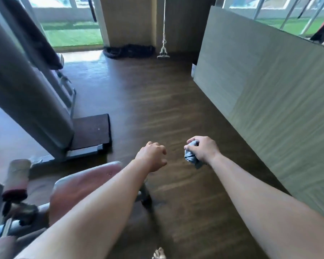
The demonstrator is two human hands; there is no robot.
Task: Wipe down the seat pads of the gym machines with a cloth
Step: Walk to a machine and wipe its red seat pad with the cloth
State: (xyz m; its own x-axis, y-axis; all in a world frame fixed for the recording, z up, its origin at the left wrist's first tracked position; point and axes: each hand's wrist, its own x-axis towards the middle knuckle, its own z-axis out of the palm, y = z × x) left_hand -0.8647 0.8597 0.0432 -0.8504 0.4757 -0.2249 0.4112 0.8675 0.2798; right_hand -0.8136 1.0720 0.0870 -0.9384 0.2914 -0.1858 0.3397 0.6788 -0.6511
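Note:
My right hand grips a bunched grey-blue cloth in the air over the dark wooden floor. My left hand hangs beside it with loosely curled fingers and holds nothing. A reddish-brown seat pad of a gym machine lies at the lower left, partly under my left forearm. A padded roller stands left of that pad. Neither hand touches the pad.
A grey machine column on a dark base plate rises at the left. A grey-green partition wall runs along the right. A cable handle hangs at the far wall beside a black rope pile. My bare foot shows at the bottom.

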